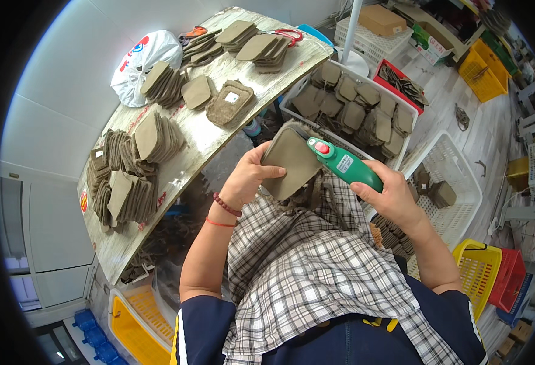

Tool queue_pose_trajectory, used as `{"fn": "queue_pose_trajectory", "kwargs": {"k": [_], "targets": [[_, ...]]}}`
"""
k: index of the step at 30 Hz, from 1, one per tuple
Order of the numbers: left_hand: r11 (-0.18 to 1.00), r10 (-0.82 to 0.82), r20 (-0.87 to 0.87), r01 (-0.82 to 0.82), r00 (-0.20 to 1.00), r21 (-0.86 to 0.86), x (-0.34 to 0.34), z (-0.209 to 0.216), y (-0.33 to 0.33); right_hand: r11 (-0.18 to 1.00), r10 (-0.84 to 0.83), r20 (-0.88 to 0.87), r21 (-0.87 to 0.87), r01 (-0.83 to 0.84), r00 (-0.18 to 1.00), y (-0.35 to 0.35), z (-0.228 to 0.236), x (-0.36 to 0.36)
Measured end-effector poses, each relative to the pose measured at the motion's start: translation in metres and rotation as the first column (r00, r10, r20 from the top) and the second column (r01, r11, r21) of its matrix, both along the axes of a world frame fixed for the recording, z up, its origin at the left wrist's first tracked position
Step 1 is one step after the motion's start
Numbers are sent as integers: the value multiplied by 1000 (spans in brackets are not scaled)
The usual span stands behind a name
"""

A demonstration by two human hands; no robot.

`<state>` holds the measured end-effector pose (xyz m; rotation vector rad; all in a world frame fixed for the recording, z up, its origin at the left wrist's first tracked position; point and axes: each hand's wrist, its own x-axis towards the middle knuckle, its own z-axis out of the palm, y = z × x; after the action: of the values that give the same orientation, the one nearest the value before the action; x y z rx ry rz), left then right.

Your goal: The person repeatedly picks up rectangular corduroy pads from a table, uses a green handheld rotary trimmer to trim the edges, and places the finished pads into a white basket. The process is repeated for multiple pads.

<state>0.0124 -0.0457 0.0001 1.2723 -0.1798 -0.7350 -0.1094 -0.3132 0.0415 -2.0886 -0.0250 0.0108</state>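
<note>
Hands at work in the middle of the frame, seen from above. The left hand (249, 172) pinches a khaki pad (295, 159) with rounded corners by its left side, thumb flat on the face, other fingers mostly hidden behind. The right hand (392, 194) is wrapped around a green handheld tool (355, 171) with a red button (322, 147); the tool's head meets the pad's upper right edge, seemingly touching, though its tip is hidden. The pad sits just above the plaid apron (316, 280), tilted.

Judging by looks, the pad is light, fairly flat and somewhat flexible, with a matt face unlikely to slip and little about it to break. Its edge is the natural hold, thumb above and fingers beneath, away from the tool's head.

A white label (344, 163) with small print is stuck on the tool. In the upper left, a white plastic bag (149, 64) carries red and blue printing, and a shaggy-edged pad (222, 112) on the worn table (200, 137) bears a white sticker (231, 97), its print too small to read.
</note>
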Motion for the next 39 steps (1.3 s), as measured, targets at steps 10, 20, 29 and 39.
{"fn": "queue_pose_trajectory", "kwargs": {"k": [10,20,29,39], "targets": [[932,-166,108,121,980,341,11,15,18,966,87,-200,257,-34,976,-10,-7,6],[952,294,58,-298,954,69,6,13,28,943,182,-236,316,-101,955,-18,-14,5],[962,231,59,-237,971,135,-1,12,16,966,204,-222,207,-158,953,-16,-9,8],[956,-3,40,-9,999,292,-1,14,5,970,214,-186,157,-186,959,-6,-7,13]]}}
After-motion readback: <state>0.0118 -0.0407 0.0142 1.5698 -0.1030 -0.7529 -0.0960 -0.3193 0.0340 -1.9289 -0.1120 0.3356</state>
